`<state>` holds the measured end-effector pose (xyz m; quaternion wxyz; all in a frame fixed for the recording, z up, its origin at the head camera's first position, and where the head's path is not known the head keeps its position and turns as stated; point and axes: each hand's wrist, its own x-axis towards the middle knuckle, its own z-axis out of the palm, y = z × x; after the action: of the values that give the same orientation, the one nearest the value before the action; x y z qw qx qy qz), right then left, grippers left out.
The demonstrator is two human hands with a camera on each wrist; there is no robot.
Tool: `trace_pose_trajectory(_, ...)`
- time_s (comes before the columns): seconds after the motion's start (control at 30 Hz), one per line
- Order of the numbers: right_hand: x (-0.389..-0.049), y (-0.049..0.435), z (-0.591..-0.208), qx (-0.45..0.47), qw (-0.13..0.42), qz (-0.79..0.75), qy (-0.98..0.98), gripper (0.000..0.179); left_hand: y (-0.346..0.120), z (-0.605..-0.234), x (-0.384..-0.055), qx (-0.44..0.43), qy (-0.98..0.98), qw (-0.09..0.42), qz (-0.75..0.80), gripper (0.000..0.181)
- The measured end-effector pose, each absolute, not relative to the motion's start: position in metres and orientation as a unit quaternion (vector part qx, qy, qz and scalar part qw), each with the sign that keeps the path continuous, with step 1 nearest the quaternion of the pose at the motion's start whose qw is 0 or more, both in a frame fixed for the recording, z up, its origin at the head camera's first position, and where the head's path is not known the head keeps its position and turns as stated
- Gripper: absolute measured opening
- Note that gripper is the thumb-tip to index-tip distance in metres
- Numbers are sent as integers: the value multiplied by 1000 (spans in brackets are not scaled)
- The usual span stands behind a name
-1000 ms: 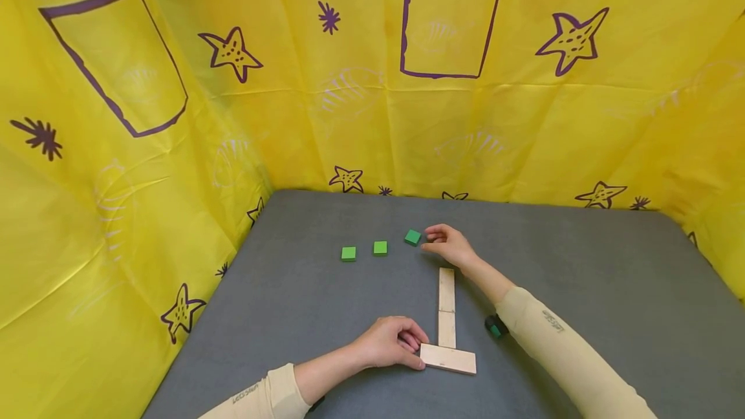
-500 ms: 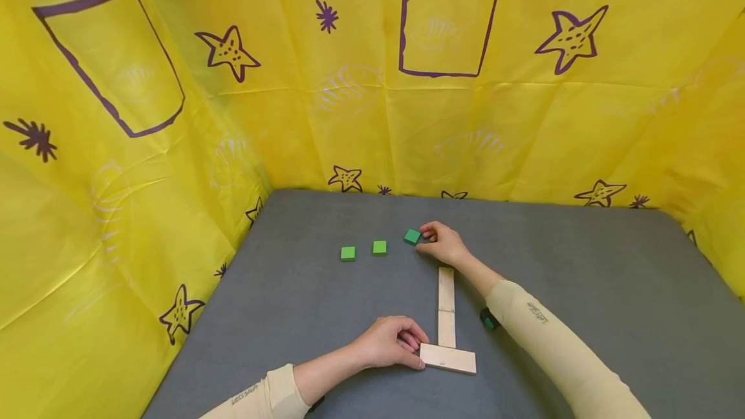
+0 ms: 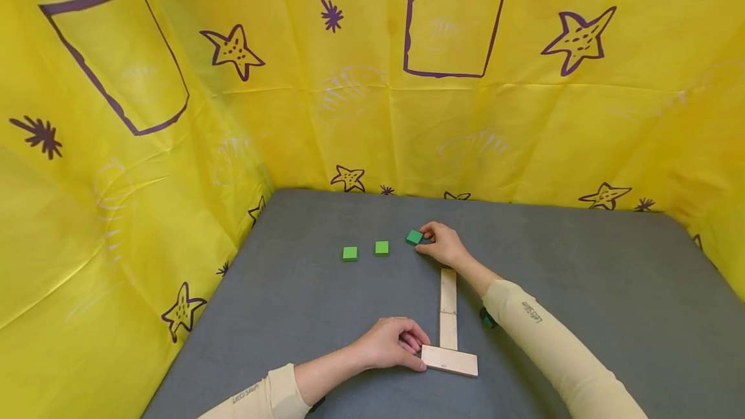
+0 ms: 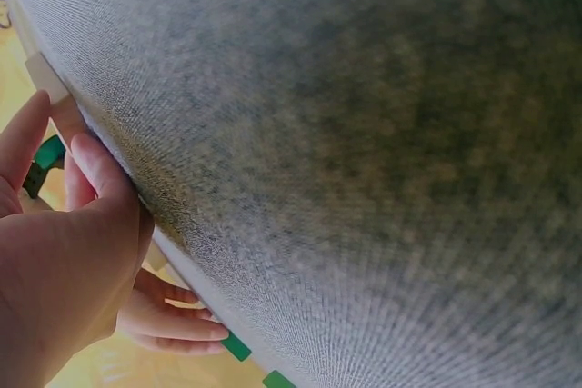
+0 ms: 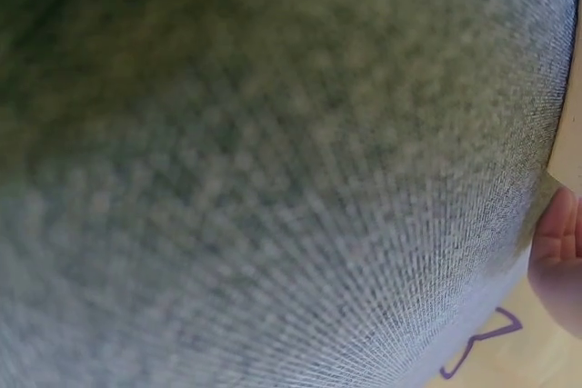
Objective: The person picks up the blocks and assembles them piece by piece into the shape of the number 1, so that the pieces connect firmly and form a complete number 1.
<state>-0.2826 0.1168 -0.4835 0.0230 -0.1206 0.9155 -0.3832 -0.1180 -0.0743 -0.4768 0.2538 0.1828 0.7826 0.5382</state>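
Our right hand (image 3: 445, 244) holds the dark green square block (image 3: 414, 237) in a narrow grip, at eleven o'clock from two pale wooden planks (image 3: 449, 293) laid end to end; our left hand (image 3: 390, 344) pinches the nine-o'clock end of the pale wooden crosspiece (image 3: 451, 361). We do best to grasp opposite edges squarely, leaving the planks unjolted. The wood looks smooth, crisp-cornered; the grey, woven-looking counter (image 3: 273, 315) likely adds drag.

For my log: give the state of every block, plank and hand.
Left light green block, lying flat, apart
Middle light green block, lying flat, apart
Dark green block, turned askew
Middle plank, flat
Far plank, flat, meeting middle plank
Near plank, flat, crosswise
Left hand, pinching near plank's left end
Right hand, at dark green block, grip unclear
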Motion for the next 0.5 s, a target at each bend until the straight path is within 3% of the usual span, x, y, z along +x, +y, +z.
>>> trace_pose_trajectory(0.5, -282, 117, -483, -123, 14, -380, 917, 34, -74, -476, -117, 182, 784, 253, 537, 31)
